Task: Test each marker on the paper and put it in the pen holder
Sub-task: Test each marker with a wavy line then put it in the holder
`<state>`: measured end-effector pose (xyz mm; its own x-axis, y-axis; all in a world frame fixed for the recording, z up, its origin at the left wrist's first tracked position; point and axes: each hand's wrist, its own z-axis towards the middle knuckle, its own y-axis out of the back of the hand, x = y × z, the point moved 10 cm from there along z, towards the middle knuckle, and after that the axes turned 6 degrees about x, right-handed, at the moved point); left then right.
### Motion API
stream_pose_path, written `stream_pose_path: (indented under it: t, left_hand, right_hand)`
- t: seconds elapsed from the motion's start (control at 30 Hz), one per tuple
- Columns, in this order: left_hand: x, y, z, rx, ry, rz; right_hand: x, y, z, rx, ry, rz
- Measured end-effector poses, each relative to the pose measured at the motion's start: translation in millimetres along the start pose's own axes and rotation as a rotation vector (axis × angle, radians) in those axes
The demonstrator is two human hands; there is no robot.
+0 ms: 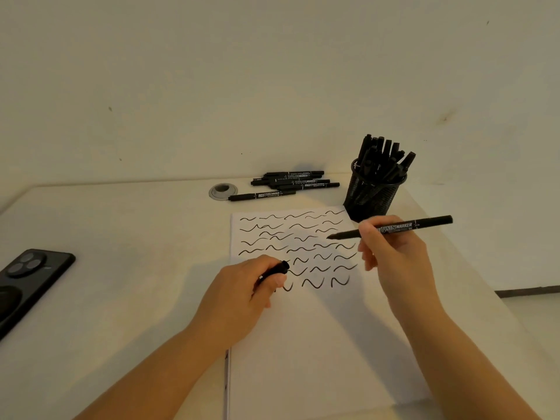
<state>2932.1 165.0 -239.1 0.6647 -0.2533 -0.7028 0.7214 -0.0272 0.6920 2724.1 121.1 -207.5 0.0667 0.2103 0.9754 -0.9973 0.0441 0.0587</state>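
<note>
A white sheet of paper [318, 334] lies on the table, its upper half covered with rows of black wavy test strokes. My right hand [391, 256] grips an uncapped black marker [424, 225] above the paper, its tip pointing left over the strokes. My left hand [242, 295] rests on the paper's left edge and holds the black cap [277, 269] between thumb and fingers. A black mesh pen holder [374, 197] stands at the paper's far right corner with several black markers in it. Several more black markers [295, 180] lie in a loose pile behind the paper.
A black phone [25, 283] lies face down near the table's left edge. A round grey cable grommet [218, 190] sits in the tabletop beside the marker pile. The wall runs close behind the table. The table's right edge falls away just past the paper.
</note>
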Motion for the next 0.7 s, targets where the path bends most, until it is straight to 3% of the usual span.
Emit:
stream_pose_path:
  t: [0.17,0.7]
  left_hand:
    - [2,1,0,-0.01,0.016,-0.037]
    - [-1,-4,-1,0.019,0.019,-0.065]
  right_hand:
    - [-10,-39,-6,0.103,-0.105,0.303]
    - [-34,-49,-16,0.153,-0.17,0.215]
